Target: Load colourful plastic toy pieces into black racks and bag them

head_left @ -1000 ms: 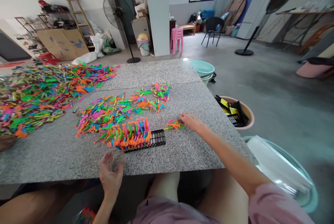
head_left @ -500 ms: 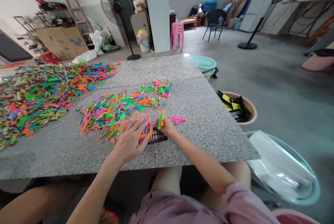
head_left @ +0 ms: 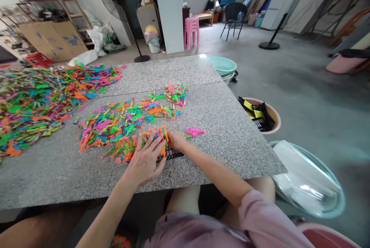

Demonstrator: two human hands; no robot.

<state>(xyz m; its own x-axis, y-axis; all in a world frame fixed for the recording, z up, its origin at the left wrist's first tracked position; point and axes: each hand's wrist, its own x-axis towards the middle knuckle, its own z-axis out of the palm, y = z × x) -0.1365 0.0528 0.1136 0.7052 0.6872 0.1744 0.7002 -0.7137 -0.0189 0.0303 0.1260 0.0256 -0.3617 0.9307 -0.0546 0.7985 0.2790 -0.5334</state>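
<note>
The landmark is the black grid tray point(head_left: 173, 154), which lies near the front edge of the granite counter point(head_left: 225, 151). The left hand point(head_left: 146, 161) rests flat, fingers spread, on the row of coloured plastic pieces point(head_left: 150, 140) that stands in the tray; it grips nothing. The right hand point(head_left: 175, 140) sits at the far right corner of the tray, fingers closed around an orange and green piece point(head_left: 165, 134) held upright just above the grid. The step in hand appears to be seating one more piece into the tray while the filled rows are steadied. The next move likely calls for lining the lower end of the piece up with a free cell and pressing it straight down without tipping the neighbours. A pink piece point(head_left: 195, 131) lies loose on the counter just right of the tray. A loose spread of pieces point(head_left: 127, 118) lies beyond the tray, and a larger heap point(head_left: 37, 97) lies well to the left of it. Right of the tray, off the counter, stand a teal basin point(head_left: 222, 65), a pink bucket point(head_left: 274, 118) of black and yellow parts, and a clear-covered tub point(head_left: 306, 180). Most of the tray is hidden under the left hand and the pieces; free cells cannot be counted, and the exact form of the pieces is too small to make out.
</note>
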